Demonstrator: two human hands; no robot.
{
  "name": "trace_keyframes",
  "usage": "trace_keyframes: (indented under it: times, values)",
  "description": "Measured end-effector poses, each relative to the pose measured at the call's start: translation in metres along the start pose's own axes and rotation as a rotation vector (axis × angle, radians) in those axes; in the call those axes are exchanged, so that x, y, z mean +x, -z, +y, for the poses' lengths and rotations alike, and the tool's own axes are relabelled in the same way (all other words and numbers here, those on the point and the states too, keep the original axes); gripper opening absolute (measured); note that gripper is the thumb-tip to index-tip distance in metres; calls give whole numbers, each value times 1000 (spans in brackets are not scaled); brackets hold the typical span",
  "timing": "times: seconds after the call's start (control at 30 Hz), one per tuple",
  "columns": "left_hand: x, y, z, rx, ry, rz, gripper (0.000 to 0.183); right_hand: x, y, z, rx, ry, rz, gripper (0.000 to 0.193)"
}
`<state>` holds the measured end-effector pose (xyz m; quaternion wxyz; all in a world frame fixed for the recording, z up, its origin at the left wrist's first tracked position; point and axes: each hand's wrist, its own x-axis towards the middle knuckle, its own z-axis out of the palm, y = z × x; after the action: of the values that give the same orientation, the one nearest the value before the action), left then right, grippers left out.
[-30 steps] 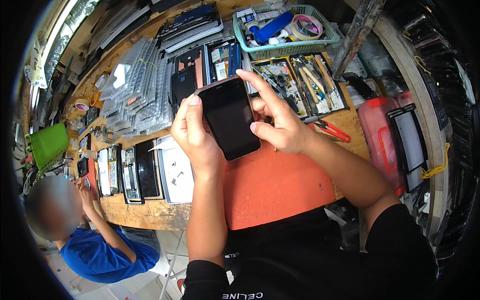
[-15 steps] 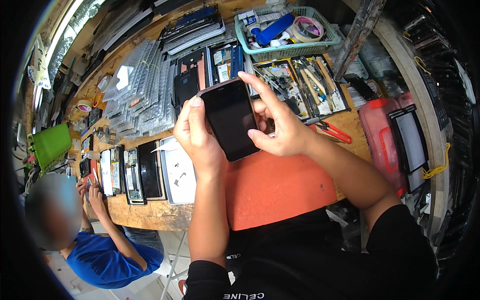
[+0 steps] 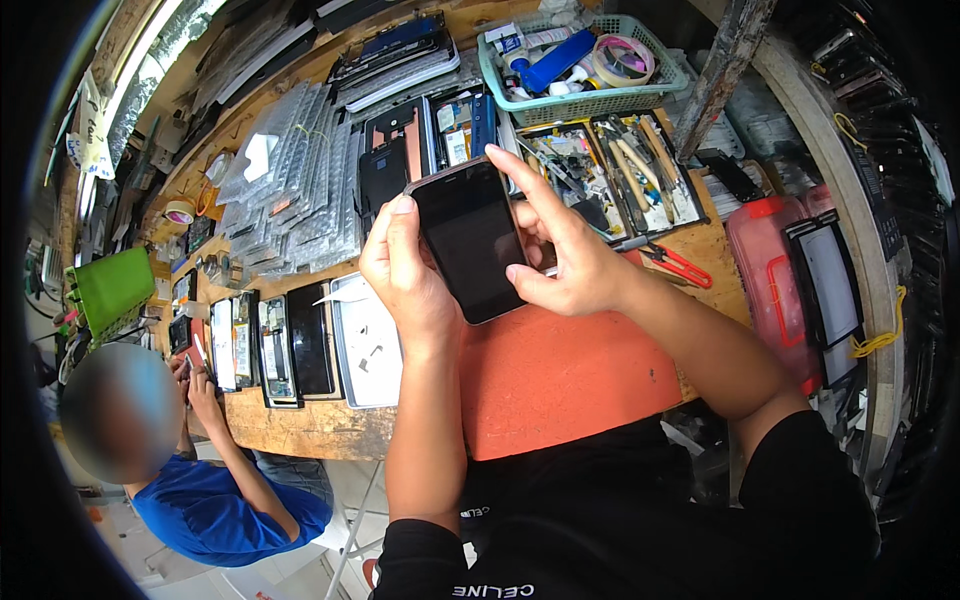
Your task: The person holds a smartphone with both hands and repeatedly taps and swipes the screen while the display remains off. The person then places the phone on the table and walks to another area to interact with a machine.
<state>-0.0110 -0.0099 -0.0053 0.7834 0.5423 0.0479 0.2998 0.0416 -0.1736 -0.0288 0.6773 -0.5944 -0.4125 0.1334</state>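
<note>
A smartphone (image 3: 471,245) with a dark screen is held between my two hands, tilted a little, above a red-orange mat (image 3: 560,375). My left hand (image 3: 408,265) grips its left long edge, the thumb lying along the upper left side. At the opposite edge, my right hand (image 3: 565,245) holds it with the thumb on the lower right of the screen and the index finger stretched to the top right corner. The back of the phone and the fingers behind it are hidden.
Left of the mat are a white tray (image 3: 368,375) with small dark parts and opened phones (image 3: 278,350). Behind stand bubble-wrap sleeves (image 3: 290,200), a tool tray (image 3: 640,165) and a green basket (image 3: 585,104). Red-handled pliers (image 3: 680,266) lie right. A person in blue (image 3: 225,510) works at left.
The whole scene has shifted slightly to the right in the picture. My hands keep nearly the same hold on the smartphone.
</note>
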Motion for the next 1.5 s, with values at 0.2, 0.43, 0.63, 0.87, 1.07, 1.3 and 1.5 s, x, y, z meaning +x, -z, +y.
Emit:
trace_keyframes:
  times: [0.2,0.43,0.63,0.87,1.07,1.3,1.5]
  values:
    - [2,3,-2,9,-28,-41,25,1,5,6,42,-42,-19,86]
    - [1,-5,0,22,3,18,21,0,6,3,49,-55,-9,86]
    - [4,6,-5,-7,5,9,26,2,10,-10,-122,-82,-93,110]
    - [9,11,-1,9,-21,6,25,0,10,-1,-221,-178,-193,121]
    - [16,18,-1,-47,-40,73,27,1,9,0,-395,-49,-225,119]
    - [12,10,4,-8,-20,82,25,-1,8,5,-346,15,-209,119]
    - [13,15,4,-8,-36,72,24,-2,7,5,-391,27,-198,119]
